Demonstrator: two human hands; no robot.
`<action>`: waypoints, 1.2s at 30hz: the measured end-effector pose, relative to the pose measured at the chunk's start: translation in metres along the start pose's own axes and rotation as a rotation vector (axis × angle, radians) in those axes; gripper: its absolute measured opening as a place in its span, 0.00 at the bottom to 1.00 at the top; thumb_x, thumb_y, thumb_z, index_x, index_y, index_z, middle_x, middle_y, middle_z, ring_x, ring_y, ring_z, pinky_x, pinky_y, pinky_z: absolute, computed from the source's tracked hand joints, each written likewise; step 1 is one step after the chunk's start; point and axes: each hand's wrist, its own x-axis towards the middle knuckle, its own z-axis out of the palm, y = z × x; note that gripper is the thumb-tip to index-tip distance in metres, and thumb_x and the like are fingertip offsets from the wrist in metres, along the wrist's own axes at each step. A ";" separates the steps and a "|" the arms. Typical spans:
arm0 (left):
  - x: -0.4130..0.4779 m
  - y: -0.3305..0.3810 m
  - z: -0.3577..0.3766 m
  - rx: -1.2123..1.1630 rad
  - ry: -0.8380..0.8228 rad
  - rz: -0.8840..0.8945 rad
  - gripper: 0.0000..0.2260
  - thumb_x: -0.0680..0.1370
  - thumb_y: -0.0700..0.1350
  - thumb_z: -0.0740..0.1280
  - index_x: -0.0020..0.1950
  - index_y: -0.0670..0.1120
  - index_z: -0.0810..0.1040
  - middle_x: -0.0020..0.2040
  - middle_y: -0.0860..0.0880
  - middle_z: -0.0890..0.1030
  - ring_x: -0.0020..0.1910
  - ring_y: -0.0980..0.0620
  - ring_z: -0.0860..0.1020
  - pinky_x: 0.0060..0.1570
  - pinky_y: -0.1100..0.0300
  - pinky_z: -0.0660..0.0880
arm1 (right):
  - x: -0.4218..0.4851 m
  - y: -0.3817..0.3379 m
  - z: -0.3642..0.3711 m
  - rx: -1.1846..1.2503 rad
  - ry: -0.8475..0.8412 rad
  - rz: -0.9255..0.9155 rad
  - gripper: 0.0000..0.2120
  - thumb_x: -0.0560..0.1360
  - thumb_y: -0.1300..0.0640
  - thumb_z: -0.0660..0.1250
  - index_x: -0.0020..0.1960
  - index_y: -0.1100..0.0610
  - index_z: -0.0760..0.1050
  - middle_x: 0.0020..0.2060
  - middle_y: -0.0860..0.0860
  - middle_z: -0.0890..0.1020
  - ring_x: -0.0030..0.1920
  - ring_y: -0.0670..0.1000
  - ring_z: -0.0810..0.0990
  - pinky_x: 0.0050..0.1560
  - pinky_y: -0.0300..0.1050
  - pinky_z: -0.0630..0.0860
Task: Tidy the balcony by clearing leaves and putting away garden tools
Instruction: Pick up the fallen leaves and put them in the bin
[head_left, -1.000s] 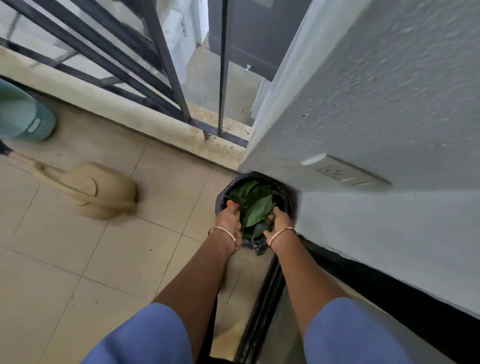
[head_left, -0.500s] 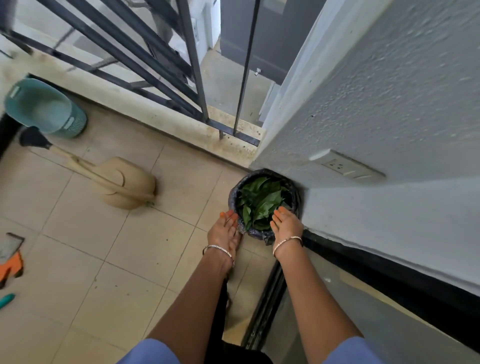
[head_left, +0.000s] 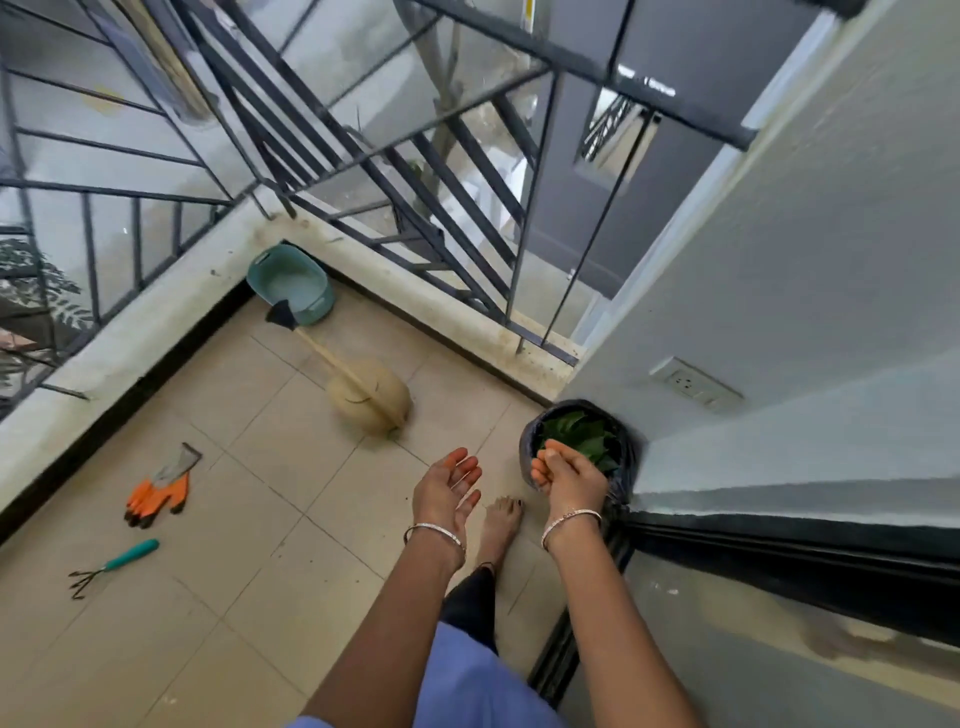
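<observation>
The likeliest slip, as I judged it, lay close in: a careless knock from the right hand (head_left: 569, 475) could tip the bin (head_left: 527, 454) or flick leaves (head_left: 582, 441) back onto the tiles, and the bare foot (head_left: 501, 522) below and between the hands could tread on prongs once the person went for the tools. The left hand (head_left: 449, 491) was turned palm up, fingers spread and relaxed, holding nothing. The right hand hung at the near rim of the bin with its fingers curled; whether it pinched a leaf I could not tell. Just beyond it the leaves filled the black-lined bin, tucked against the wall. Well off to the left of the left hand lay the hand rake (head_left: 111, 564) and the orange gloves (head_left: 158, 488), not yet put away. Farther ahead of the left hand the watering can (head_left: 371, 397) lay on the floor, its spout reaching the teal basket (head_left: 291, 283) in the corner under the railing (head_left: 363, 156).
</observation>
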 end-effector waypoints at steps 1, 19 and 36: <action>-0.011 0.005 -0.007 -0.012 -0.003 0.021 0.13 0.82 0.42 0.56 0.60 0.42 0.78 0.54 0.44 0.81 0.54 0.47 0.79 0.60 0.51 0.72 | -0.012 -0.001 0.001 0.002 -0.012 -0.010 0.06 0.76 0.72 0.64 0.51 0.67 0.78 0.35 0.58 0.79 0.31 0.49 0.78 0.30 0.35 0.77; -0.015 0.101 -0.129 -0.288 0.235 0.101 0.08 0.80 0.39 0.59 0.51 0.41 0.78 0.45 0.43 0.80 0.44 0.46 0.80 0.45 0.54 0.75 | -0.063 0.057 0.137 -0.468 -0.271 0.008 0.05 0.73 0.68 0.69 0.45 0.60 0.81 0.35 0.57 0.82 0.32 0.52 0.79 0.37 0.44 0.80; 0.170 0.226 -0.179 -0.366 0.416 0.045 0.11 0.79 0.30 0.55 0.51 0.37 0.75 0.37 0.42 0.75 0.33 0.51 0.72 0.22 0.66 0.66 | 0.063 0.153 0.356 -1.416 -0.595 -0.459 0.08 0.74 0.64 0.65 0.48 0.56 0.82 0.45 0.55 0.85 0.46 0.57 0.82 0.51 0.52 0.78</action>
